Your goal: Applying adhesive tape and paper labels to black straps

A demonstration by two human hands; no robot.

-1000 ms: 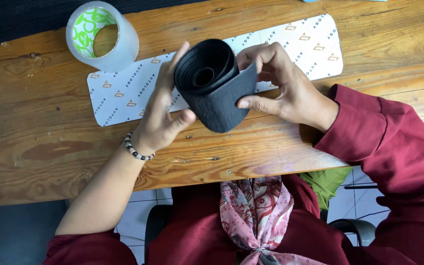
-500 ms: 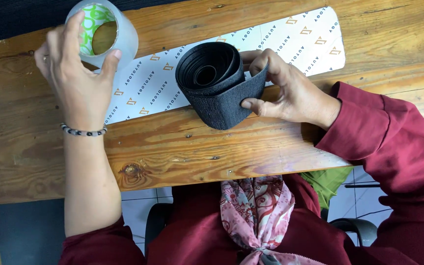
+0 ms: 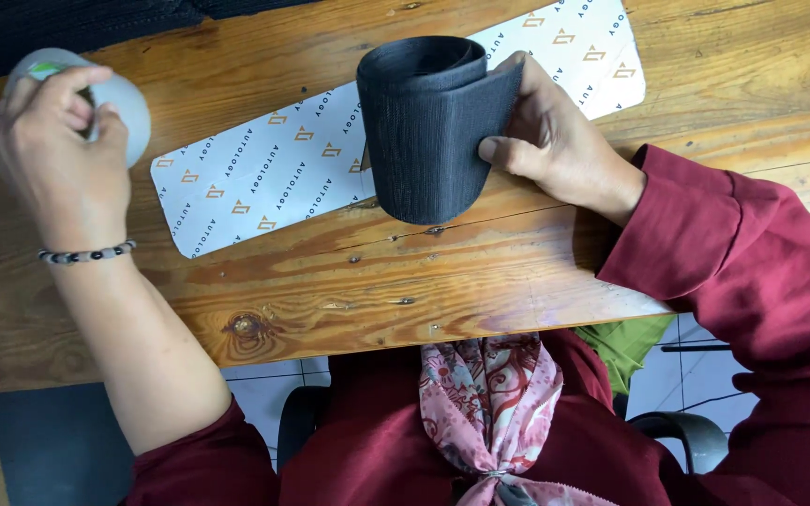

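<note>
My right hand (image 3: 555, 141) grips a rolled-up piece of dark grey ribbed fabric (image 3: 428, 126), held upright over the wooden table (image 3: 377, 272) with its open end up. My left hand (image 3: 53, 155) is at the far left, with its fingers closed around a roll of clear tape (image 3: 124, 98) that has a green and white core. A bead bracelet sits on the left wrist. A long white printed paper strip (image 3: 264, 173) lies flat on the table behind the roll of fabric.
Dark fabric (image 3: 77, 23) covers the table's far left corner. The near table edge runs across the middle of the view, above my red sleeves and a pink patterned scarf (image 3: 489, 394). A black chair (image 3: 677, 436) and tiled floor show below.
My left hand let go of the fabric roll, moved left and closed on the tape roll. My right hand turned the fabric roll upright.
</note>
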